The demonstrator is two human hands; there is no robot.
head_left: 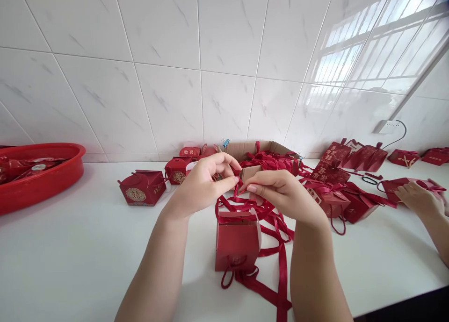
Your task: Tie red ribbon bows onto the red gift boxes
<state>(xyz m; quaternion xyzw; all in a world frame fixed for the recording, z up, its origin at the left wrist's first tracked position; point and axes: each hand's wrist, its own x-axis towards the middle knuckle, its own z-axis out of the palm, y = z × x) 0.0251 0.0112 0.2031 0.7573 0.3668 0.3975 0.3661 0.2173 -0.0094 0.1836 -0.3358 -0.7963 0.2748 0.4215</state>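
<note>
Between my two hands a dark red ribbon [238,185] is pinched, above the table. My left hand [206,179] has thumb and fingertips closed on it from the left. From the right, my right hand [280,189] grips it between thumb and index finger. Just below stands a red gift box [236,242], its top flap parted and a cord loop at its lower front. Long loose ribbons [282,275] trail behind and right of this box. Behind my hands, a cardboard box [273,146] holds a tangle of red ribbon, with a blue binder clip [225,143] on its rim.
A red basin [70,172] with wrapped packets stands at the left. Red boxes [142,189] sit left of centre, and several more boxes [333,200] cluster to the right. Another person's hand [421,198] rests on a red box [393,189] at far right. Scissors handles [370,180] lie nearby.
</note>
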